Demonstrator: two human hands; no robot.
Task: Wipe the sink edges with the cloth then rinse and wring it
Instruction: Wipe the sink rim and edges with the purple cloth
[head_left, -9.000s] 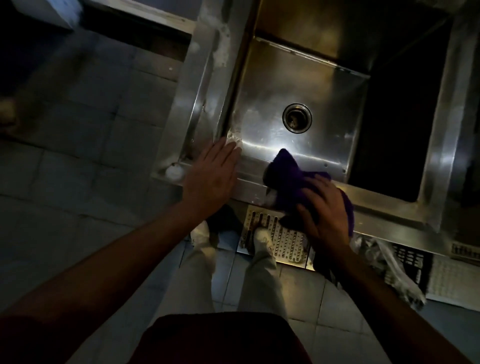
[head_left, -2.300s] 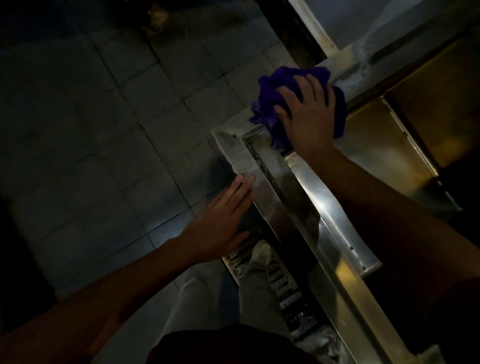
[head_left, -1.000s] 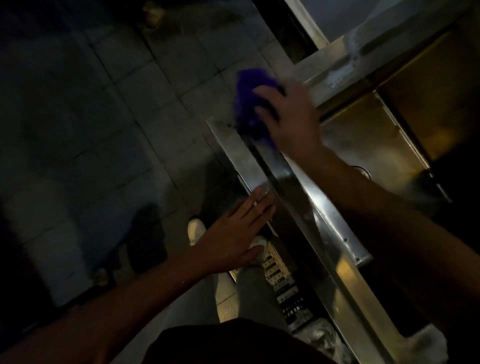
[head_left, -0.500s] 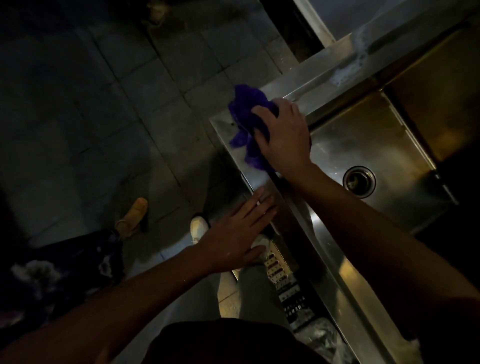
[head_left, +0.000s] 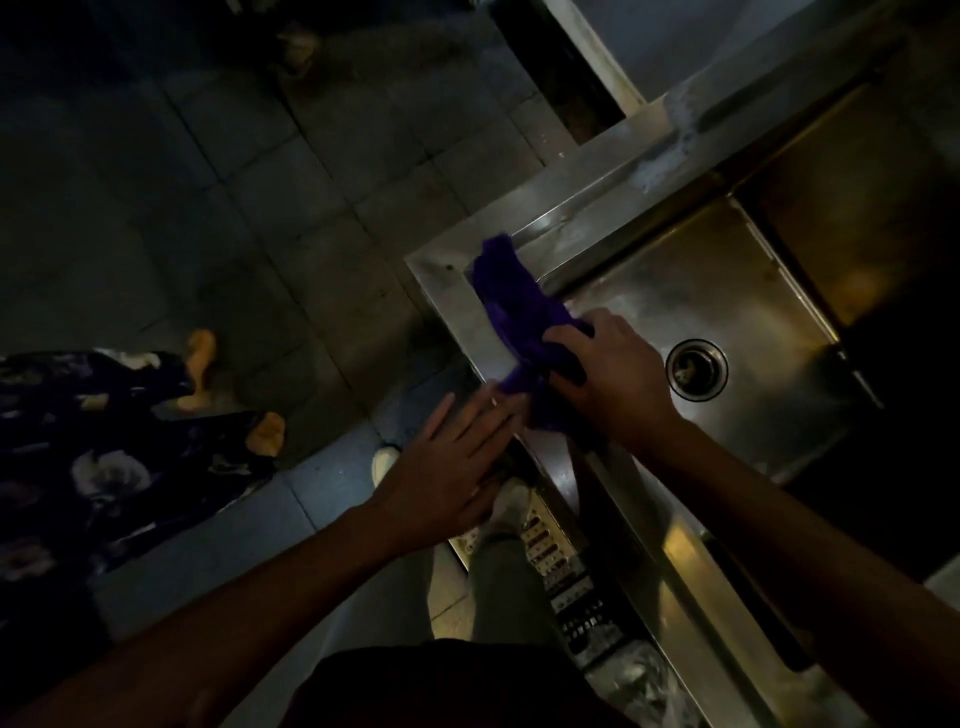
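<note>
Both forearms are bare, no sleeves showing. Light grey trousers (head_left: 498, 582) and pale shoes (head_left: 511, 501) at six o'clock.

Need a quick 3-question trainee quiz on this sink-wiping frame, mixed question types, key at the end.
1. True or false: the right hand presses the purple cloth on the sink rim.
2. Which lies nearest the drain? A) left hand B) right hand C) foam patch
3. Fill in: the left hand lies flat with its fingers ____.

Key: 1 true; 2 B; 3 open
</note>
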